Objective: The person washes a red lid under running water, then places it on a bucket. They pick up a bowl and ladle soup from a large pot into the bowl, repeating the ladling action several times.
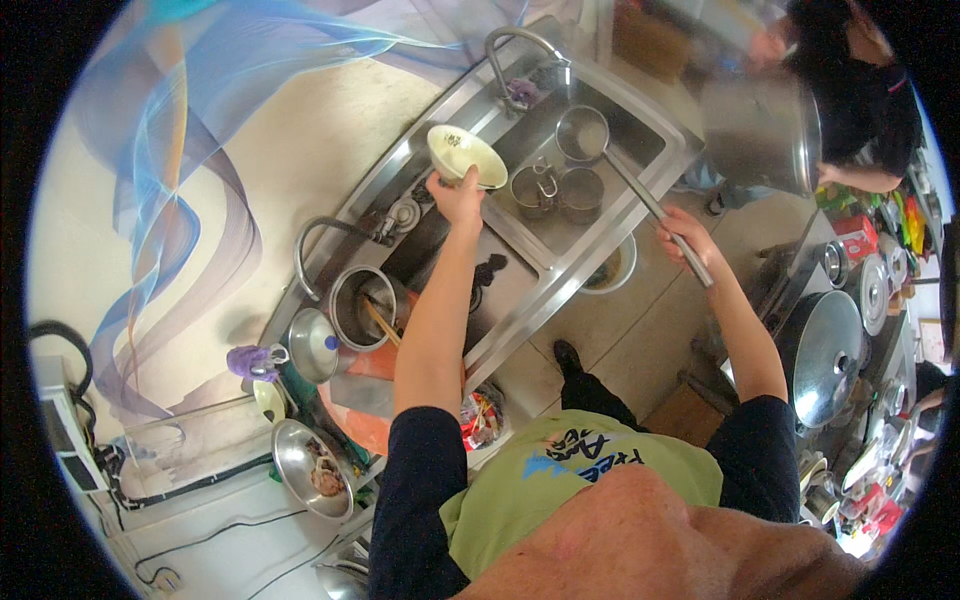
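Observation:
My left hand [459,196] grips the rim of a pale yellow bowl [472,157], tilted above the divider of a two-basin steel sink [525,247]. A long-handled metal ladle [581,133] is in my right hand [686,238], which is closed around the shaft near its end. The ladle's cup hangs over the right basin, beneath or beside the spout of a curved faucet [517,34]. Two small metal cups [582,196] with hooked handles stand in that basin. Below my left forearm, a dark wet patch marks the left basin.
A steel pot [364,307] with a wooden stick stands at the sink's left end, beside a metal lid [313,346]. A steel bowl [311,469] holds food. At right, a person carries a large stockpot [761,135]. A bucket [611,266] sits on the floor by the sink.

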The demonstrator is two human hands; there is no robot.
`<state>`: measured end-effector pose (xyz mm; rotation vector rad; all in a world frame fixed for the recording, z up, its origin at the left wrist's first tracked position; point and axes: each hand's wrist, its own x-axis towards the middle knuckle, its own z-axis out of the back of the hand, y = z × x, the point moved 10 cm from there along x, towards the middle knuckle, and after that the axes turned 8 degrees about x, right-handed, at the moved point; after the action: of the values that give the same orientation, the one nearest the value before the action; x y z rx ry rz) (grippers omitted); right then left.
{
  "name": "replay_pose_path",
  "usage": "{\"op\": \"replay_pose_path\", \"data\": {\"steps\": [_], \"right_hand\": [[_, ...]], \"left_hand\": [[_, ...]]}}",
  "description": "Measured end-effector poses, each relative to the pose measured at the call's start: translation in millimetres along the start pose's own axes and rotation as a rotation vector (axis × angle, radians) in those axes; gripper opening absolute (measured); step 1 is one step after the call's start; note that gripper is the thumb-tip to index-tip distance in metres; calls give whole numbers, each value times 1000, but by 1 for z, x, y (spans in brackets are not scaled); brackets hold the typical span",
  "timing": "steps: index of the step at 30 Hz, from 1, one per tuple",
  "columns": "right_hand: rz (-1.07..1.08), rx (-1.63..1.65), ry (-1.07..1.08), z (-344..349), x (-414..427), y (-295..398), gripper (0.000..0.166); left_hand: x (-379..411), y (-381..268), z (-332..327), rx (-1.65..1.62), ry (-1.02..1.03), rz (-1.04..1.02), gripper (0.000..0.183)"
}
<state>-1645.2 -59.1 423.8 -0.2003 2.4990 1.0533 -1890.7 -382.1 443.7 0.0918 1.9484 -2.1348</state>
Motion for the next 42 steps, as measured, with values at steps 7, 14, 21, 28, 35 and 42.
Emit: {"op": "replay_pose_path", "data": {"steps": [7,14,21,28,35,42], "right_hand": [[124,219,262,-59,-94,-1,39],[79,87,684,-190,-178,-17,60],[-388,-25,1051,-275,-261,-180,76],[-979,-376,1240,-317,-420,-352,75],[-1575,-665,1571,-381,-558,-482,73],[-1755,-889,1763,-394,-687,-576,66]], "left_hand": [[-76,-3,38,-407,0,154,63],[-202,-60,101,-638,271,-9,48],[-373,-22,337,-869,-59,-193,39],[-678,84,524,-973,-722,-397,45],[-893,169,591,-1056,-1229,-619,43],[-1050,256,578,-1155,-1610,-679,58]]}}
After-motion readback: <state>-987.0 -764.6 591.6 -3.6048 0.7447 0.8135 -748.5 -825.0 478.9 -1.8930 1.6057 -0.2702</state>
